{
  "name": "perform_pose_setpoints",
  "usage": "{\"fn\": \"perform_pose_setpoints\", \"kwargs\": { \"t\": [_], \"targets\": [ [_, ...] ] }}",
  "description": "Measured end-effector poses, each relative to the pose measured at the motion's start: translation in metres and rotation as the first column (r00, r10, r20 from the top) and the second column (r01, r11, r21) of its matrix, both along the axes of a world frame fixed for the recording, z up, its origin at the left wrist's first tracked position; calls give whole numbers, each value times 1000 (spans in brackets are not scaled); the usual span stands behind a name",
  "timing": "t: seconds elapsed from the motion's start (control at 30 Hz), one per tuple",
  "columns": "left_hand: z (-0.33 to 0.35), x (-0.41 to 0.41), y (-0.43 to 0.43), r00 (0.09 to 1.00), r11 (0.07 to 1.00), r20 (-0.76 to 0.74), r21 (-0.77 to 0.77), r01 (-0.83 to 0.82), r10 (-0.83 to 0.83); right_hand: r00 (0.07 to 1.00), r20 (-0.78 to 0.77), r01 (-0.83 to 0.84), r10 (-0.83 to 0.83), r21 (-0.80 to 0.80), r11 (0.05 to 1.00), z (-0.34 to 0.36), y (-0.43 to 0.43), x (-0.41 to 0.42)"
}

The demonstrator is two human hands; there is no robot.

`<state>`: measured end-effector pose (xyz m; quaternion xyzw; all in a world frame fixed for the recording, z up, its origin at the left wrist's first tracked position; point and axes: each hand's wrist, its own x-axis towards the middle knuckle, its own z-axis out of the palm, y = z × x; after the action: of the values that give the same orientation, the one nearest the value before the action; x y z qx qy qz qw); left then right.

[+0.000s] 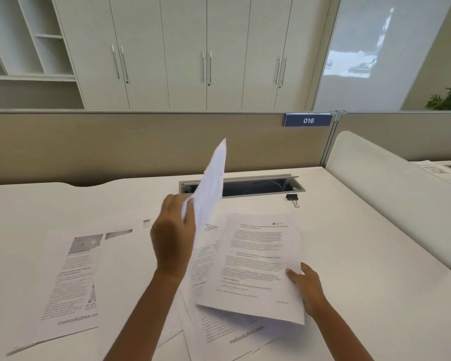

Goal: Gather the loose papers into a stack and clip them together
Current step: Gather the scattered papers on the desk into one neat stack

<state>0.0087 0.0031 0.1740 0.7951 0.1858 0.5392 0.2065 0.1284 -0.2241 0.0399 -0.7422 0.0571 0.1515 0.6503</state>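
Left hand (173, 235): fingers curled round the lower edge of a single sheet (212, 183), which tilts up and away beyond the hand.
Right hand (307, 290): thumb on top, pinching the right edge of a printed page (255, 264), which is raised off the pile between the two hands.
Pile (219, 329): overlapping papers under the printed page, between the forearms.
Loose papers (71, 277): spread flat on the desk (362, 256), left of the left hand.
Binder clip (292, 198): black, on the desk beyond the right hand, apart from all the paper.
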Motion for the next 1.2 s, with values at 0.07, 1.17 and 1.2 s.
{"fn": "perform_pose_setpoints", "kwargs": {
  "t": [0.07, 1.17, 1.2],
  "targets": [
    [1, 0, -16, 999, 982, -25, 185, 29, -25, 999, -15, -29, 29, 38, 999, 1, 8, -4],
    [-106, 8, 4, 453, 829, -865, -407, -382, -216, 995, -83, -82, 62, -256, 963, 12, -11, 10],
    [-104, 11, 5, 456, 807, -860, -431, -404, -231, 994, -83, -84, 64, -269, 960, 12, -9, 9]
  ]
}}
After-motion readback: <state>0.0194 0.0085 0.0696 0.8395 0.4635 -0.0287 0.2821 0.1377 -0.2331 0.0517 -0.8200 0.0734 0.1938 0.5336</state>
